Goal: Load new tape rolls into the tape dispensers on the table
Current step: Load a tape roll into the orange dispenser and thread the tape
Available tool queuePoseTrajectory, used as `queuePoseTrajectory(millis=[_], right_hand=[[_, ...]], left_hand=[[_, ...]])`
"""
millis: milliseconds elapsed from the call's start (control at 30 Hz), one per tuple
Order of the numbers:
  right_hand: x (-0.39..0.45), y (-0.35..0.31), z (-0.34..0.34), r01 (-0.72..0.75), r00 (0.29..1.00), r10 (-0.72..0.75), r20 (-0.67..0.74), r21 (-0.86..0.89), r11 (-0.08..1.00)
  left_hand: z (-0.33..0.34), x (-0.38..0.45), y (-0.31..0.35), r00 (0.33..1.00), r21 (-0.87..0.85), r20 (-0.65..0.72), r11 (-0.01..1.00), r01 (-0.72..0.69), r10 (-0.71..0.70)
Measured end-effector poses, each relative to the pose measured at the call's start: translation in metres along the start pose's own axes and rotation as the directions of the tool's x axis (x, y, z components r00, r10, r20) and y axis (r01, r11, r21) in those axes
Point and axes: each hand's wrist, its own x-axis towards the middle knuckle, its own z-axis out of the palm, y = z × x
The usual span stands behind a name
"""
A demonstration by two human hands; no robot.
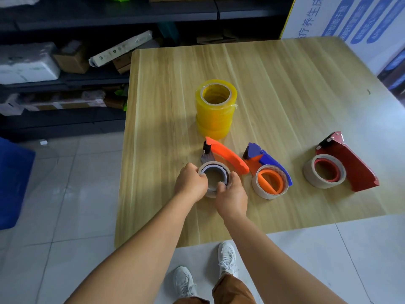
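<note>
Both hands work the orange dispenser point(228, 157) at lower centre of the surface point(285, 84). Left hand point(190, 183) and right hand point(232, 197) have fingers curled round the near-empty core point(215, 170) seated in it, apparently pulling it off. Blue dispenser point(268, 170) and red dispenser point(346, 165), to the right, each carry a spent-looking core. Stack of yellow tape rolls point(215, 108) stands just behind, untouched. Judgement: early stage, no new roll loaded, all three left.
</note>
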Motion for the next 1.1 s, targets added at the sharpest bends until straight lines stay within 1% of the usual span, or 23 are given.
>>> queuePoseTrajectory(millis=[100, 167, 233, 333, 400, 500, 767, 967, 1033, 1100], right_hand=[[0.001, -0.001, 0.000, -0.069, 0.998, 0.068, 0.014, 0.148, 0.987], [0.003, -0.001, -0.001, -0.144, 0.989, 0.146, 0.010, 0.250, 0.958], [0.006, -0.001, -0.002, -0.187, 0.981, 0.194, 0.010, 0.325, 0.927], [0.012, -0.002, -0.004, -0.214, 0.974, 0.226, 0.019, 0.410, 0.887], [0.016, -0.003, -0.006, -0.235, 0.968, 0.250, 0.025, 0.447, 0.863], [0.024, -0.007, -0.006, -0.250, 0.962, 0.273, 0.011, 0.436, 0.864], [0.033, -0.016, -0.011, -0.229, 0.966, 0.254, -0.039, 0.319, 0.920], [0.038, -0.020, -0.014, -0.218, 0.970, 0.239, -0.050, 0.265, 0.939], [0.038, -0.022, -0.013, -0.214, 0.970, 0.234, -0.059, 0.241, 0.947], [0.038, -0.022, -0.012, -0.203, 0.968, 0.228, -0.101, 0.212, 0.956]], left_hand=[[-0.002, 0.003, -0.002, 0.989, -0.038, 0.079, 0.992, -0.121, 0.124], [-0.001, 0.005, -0.001, 0.988, -0.036, 0.056, 0.990, -0.139, 0.141], [0.001, 0.007, 0.000, 0.994, -0.070, 0.014, 0.992, -0.110, 0.111], [0.002, 0.010, 0.002, 1.000, -0.195, 0.005, 0.981, -0.028, 0.029], [0.002, 0.012, 0.002, 1.000, -0.241, -0.005, 0.970, 0.013, -0.014], [0.004, 0.012, 0.004, 0.998, -0.253, -0.030, 0.967, 0.037, -0.047], [0.004, 0.015, 0.013, 0.997, -0.161, -0.068, 0.986, 0.035, -0.047], [0.000, 0.012, 0.010, 0.997, -0.150, -0.079, 0.988, -0.029, 0.017], [0.002, 0.009, 0.011, 0.994, -0.134, -0.112, 0.991, -0.014, -0.001], [0.004, 0.006, 0.019, 0.986, -0.127, -0.169, 0.992, -0.016, -0.006]])
